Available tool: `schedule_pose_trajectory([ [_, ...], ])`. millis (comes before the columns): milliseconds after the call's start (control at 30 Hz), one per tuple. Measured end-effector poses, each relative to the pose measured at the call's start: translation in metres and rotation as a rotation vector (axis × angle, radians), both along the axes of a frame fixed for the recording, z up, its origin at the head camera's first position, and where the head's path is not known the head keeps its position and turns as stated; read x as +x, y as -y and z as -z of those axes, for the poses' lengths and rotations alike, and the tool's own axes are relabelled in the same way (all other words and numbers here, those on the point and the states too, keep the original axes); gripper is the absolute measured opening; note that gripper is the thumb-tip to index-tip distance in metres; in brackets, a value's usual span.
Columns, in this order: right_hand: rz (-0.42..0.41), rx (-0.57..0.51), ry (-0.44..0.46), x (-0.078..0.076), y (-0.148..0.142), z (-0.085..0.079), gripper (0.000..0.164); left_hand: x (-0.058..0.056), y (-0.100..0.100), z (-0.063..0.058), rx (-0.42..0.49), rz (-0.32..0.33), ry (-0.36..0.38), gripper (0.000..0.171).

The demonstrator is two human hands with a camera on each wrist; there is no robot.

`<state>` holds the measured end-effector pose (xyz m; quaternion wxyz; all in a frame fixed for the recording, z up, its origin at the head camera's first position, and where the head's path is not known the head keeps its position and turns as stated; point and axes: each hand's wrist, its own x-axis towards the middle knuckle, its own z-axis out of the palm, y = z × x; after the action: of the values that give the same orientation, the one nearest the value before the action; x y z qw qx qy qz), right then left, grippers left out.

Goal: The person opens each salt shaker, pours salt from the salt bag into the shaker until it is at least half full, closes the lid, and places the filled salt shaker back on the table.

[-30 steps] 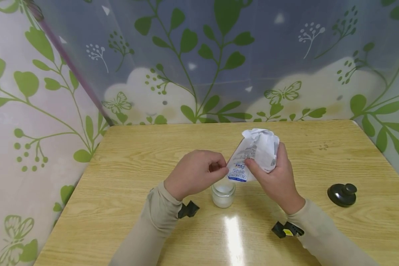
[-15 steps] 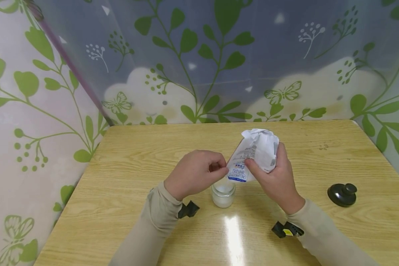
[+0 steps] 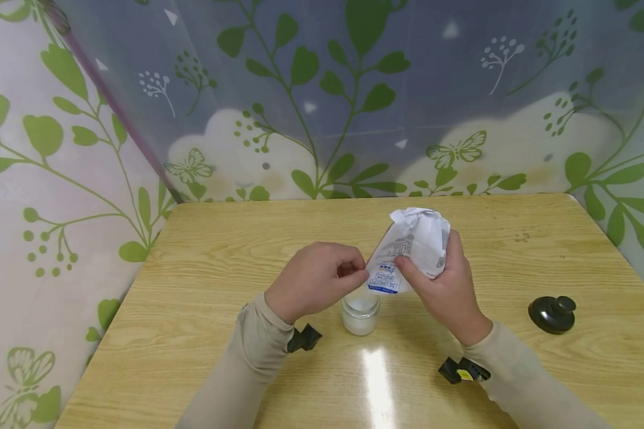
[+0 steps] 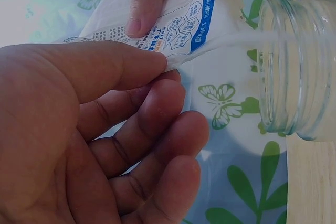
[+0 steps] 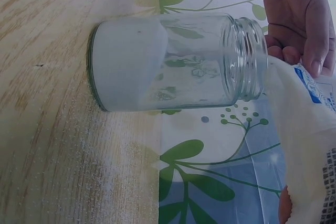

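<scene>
My right hand (image 3: 448, 289) grips a crumpled white plastic bag (image 3: 421, 238) with blue and black print, thumb across its front. The bag tilts mouth-down over a glass jar (image 3: 360, 314) standing on the table. With thumb and index finger, my left hand (image 4: 121, 108) pinches the bag's lower corner by the opening; its other fingers are loosely curled. A thin stream of white granules (image 4: 226, 43) runs from that corner into the jar's mouth. In the right wrist view, the heap of white granules (image 5: 126, 64) fills roughly the jar's lower half, its surface sloping.
A black lid (image 3: 551, 314) with a round knob lies on the wooden table (image 3: 220, 238), right of my right hand. Fine spilled granules (image 5: 110, 166) are scattered beside the jar's base. A leaf-patterned wall covering (image 3: 322, 119) rises behind the table's far edge.
</scene>
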<state>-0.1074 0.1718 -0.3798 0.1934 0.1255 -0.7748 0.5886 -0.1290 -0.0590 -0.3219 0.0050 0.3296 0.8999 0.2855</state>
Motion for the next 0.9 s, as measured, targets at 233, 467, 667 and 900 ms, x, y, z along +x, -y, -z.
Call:
schedule_pose_trajectory([
  [233,0.001,-0.001,0.001,-0.0004,-0.0002,0.0004,0.062,-0.0001,0.0,0.0001,-0.003,-0.001,0.0,0.013],
  [467,-0.002,-0.002,-0.001,-0.0006,-0.0004,0.0007,0.062,-0.0003,0.0003,0.0001,0.001,0.002,0.001,0.013],
  [667,-0.003,-0.002,0.002,-0.0005,-0.0005,0.0005,0.062,0.0001,0.0006,-0.0003,0.005,0.002,0.006,0.013],
  [900,0.0,0.005,0.009,-0.0002,-0.0003,-0.0005,0.061,0.0001,0.0005,-0.0004,0.002,0.002,0.001,0.013],
])
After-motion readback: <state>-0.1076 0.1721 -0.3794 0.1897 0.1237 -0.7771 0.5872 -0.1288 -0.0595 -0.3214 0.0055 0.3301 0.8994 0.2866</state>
